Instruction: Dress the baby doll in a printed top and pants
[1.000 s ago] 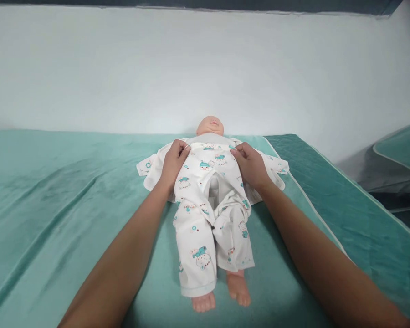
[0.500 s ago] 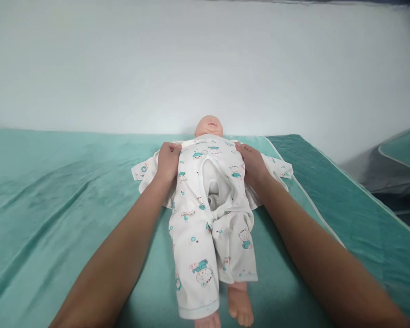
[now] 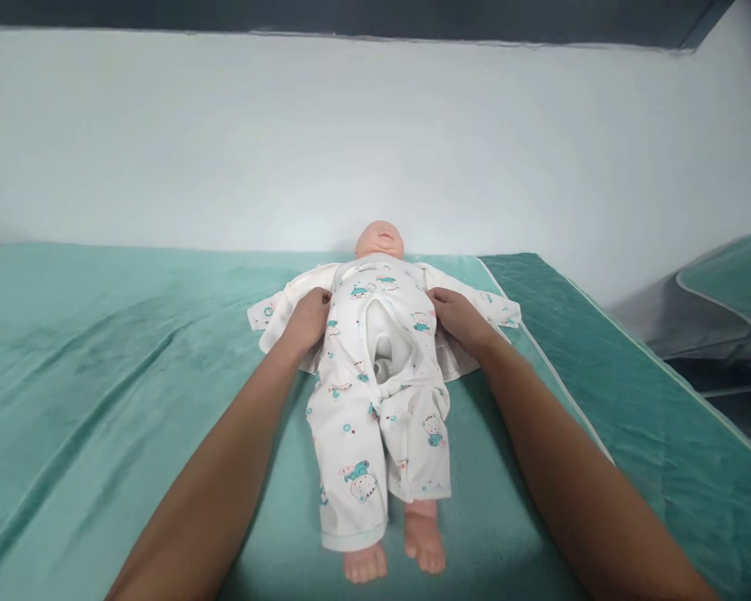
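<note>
A baby doll [image 3: 380, 239] lies on its back with its head toward the wall, its bare feet nearest me. It wears white printed open-crotch baby pants [image 3: 350, 434], drawn high over its torso. A white baby jacket [image 3: 300, 288] spreads out from under it, sleeves stretched to both sides. My left hand [image 3: 313, 317] is closed at the left side of the pants, fingertips pressed on the cloth beside the torso. Opposite it, my right hand [image 3: 458, 317] pinches the right side of the pants. The fingertips of both hands are partly hidden.
A green sheet [image 3: 131, 401] with folds at the left covers the bed. A darker green, white-edged cover [image 3: 638, 401] lies along the right side. Behind the doll's head rises a white wall [image 3: 375, 133]. Another green-topped surface [image 3: 735, 275] shows at far right.
Both hands have slid a little down the doll's sides, toward its feet. The view has tilted up slightly, showing more of the dark band above the wall.
</note>
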A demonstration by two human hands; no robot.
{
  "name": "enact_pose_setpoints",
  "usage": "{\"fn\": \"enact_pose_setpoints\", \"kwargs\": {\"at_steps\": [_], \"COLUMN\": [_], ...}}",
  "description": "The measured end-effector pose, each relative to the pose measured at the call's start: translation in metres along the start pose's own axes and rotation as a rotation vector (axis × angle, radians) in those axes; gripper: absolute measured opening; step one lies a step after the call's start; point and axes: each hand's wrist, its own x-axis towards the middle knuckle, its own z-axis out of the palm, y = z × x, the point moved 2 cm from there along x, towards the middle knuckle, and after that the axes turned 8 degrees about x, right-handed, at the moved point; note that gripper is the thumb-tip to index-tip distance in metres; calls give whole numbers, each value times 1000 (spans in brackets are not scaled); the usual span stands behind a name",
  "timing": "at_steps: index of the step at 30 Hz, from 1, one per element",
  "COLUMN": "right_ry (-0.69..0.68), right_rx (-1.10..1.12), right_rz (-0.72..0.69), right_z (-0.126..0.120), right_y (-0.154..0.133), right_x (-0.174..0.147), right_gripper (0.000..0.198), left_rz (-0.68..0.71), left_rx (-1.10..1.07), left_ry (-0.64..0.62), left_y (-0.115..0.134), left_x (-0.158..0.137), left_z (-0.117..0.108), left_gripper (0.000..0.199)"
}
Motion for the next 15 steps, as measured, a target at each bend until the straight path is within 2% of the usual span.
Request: {"fn": "enact_pose_setpoints", "kwargs": {"at_steps": [3, 8, 12, 15], "right_ry": [-113, -268, -286, -244], "right_rx": [103, 83, 57, 128], "right_rz": [105, 129, 178, 202], "right_z": [-2, -2, -1, 2], "right_y": [-5, -18, -14, -7], "right_x": [-11, -19, -16, -12], "right_gripper": [19, 23, 22, 22], "left_rz": [-64, -242, -314, -406], "left_rx": [-71, -371, -512, -567], "left_ry": [-110, -335, -428, -428], "left_y": [3, 5, 5, 6], "left_x": [-9, -18, -18, -18], "left_z": [0, 4, 7, 8], "left_gripper": [7, 11, 15, 19]}}
